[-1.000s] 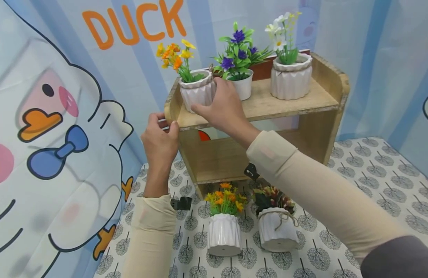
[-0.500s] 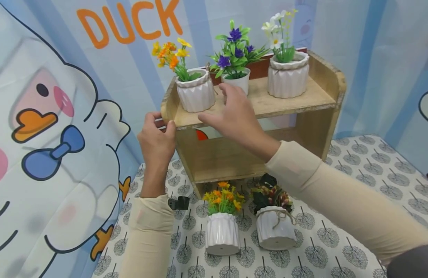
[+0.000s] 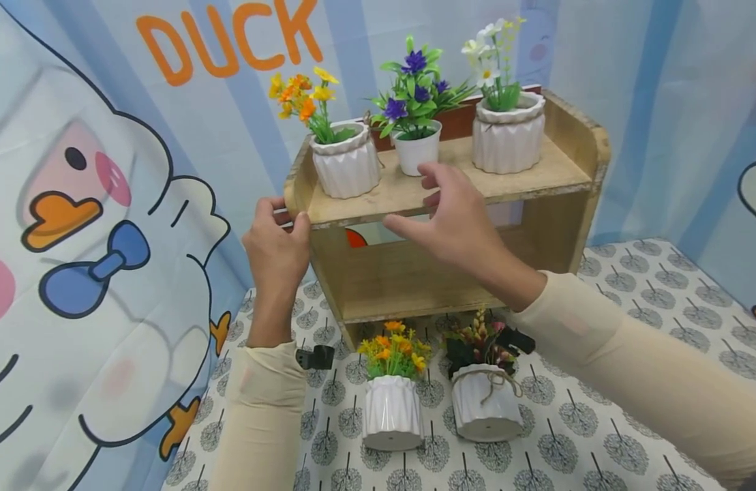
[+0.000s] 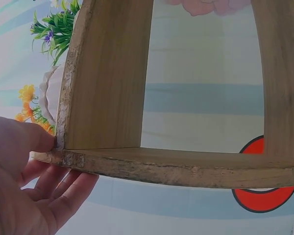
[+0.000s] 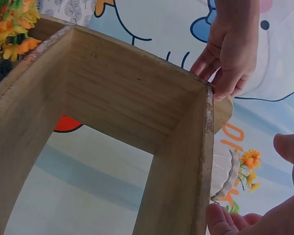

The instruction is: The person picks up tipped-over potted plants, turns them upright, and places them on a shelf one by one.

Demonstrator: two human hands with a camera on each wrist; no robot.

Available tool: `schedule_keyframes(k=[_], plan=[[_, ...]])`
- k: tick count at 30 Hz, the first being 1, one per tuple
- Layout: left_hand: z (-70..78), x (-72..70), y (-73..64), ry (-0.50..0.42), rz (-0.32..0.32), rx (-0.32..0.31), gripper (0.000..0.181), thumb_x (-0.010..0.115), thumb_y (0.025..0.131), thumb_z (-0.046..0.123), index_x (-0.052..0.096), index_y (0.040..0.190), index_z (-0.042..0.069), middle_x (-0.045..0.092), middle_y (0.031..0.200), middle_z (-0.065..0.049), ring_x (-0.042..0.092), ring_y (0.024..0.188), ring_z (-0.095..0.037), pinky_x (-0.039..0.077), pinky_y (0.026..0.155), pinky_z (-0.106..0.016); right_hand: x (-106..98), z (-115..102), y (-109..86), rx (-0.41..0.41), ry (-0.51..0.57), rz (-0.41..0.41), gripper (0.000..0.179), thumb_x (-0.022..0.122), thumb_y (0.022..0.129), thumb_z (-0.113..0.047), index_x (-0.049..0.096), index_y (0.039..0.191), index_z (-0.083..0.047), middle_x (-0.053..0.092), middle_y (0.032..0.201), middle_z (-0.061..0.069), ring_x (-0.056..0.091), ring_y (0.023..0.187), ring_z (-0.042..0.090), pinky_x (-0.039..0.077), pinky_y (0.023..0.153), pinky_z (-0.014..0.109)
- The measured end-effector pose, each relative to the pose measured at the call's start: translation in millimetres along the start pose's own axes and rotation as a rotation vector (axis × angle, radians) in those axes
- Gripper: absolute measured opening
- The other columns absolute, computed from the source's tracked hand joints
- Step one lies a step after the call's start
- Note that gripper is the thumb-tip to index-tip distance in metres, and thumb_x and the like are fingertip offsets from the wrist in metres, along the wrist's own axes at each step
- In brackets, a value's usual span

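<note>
- Head view: the left hand [image 3: 276,239] pinches the near left corner of the wooden shelf [image 3: 384,286]. The right hand [image 3: 457,218] hovers at the near edge of the top board [image 3: 390,191], its grip spread and holding nothing.
- On that board stand, left to right and upright, the orange-flowered pot [image 3: 345,164], the purple-flowered pot [image 3: 417,146] and the white-flowered pot [image 3: 509,140]. The right fingers are nearest the purple-flowered one; contact is hard to confirm.
- On the desk [image 3: 635,293], at the near side of the shelf, a yellow-flowered pot [image 3: 392,412] and a dark-leaved pot [image 3: 487,406] lie tipped, bases toward the person.
- Left wrist view: the thumb [image 4: 39,137] sits at the board's corner while the fingers [image 4: 71,196] brace the outer face of the left side board [image 4: 186,171]. I'd hold that light, steady pinch so the shelf doesn't shift while a pot is handled.
- Right wrist view: thumb and fingertips [image 5: 218,215] stand well apart. For work on the top row, this spread seems best kept until level with a pot's body; take the body, not stems or twine, and keep the sleeve clear of neighbouring flowers.
</note>
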State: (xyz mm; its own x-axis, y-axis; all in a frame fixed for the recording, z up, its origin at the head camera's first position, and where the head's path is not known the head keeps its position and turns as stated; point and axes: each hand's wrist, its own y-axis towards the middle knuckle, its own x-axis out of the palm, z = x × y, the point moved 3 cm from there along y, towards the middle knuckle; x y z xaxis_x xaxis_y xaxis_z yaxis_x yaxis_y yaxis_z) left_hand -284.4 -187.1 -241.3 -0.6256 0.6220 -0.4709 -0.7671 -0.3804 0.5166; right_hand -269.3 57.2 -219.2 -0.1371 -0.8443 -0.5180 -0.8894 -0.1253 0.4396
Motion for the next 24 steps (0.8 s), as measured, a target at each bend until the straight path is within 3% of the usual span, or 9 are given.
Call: schedule_keyframes(k=[11,24], plan=[[-0.2,0.4,0.1,-0.001,-0.001,0.006,0.035,0.061,0.096,0.024,0.060,0.127,0.008,0.075,0.116,-0.017,0.073,0.104,-0.031,0.062,0.081,-0.045,-7.7,19.8,-16.6,0.023,-0.044,-0.014,0.080,0.083,0.083,-0.037,0.047,0.146,-0.002,0.059,0.132,0.018,0.063,0.117,0.033,0.055,0.096,0.049],[-0.9,1.1,-0.3,-0.004,0.005,-0.001,0.034,0.061,0.097,0.025,0.061,0.126,0.008,0.074,0.116,-0.017,0.072,0.105,-0.030,0.062,0.082,-0.045,-11.4,52.4,-39.5,0.138,-0.104,-0.140,0.079,0.077,0.088,-0.039,0.043,0.147,0.000,0.057,0.137,0.020,0.058,0.123,0.037,0.051,0.103,0.054]])
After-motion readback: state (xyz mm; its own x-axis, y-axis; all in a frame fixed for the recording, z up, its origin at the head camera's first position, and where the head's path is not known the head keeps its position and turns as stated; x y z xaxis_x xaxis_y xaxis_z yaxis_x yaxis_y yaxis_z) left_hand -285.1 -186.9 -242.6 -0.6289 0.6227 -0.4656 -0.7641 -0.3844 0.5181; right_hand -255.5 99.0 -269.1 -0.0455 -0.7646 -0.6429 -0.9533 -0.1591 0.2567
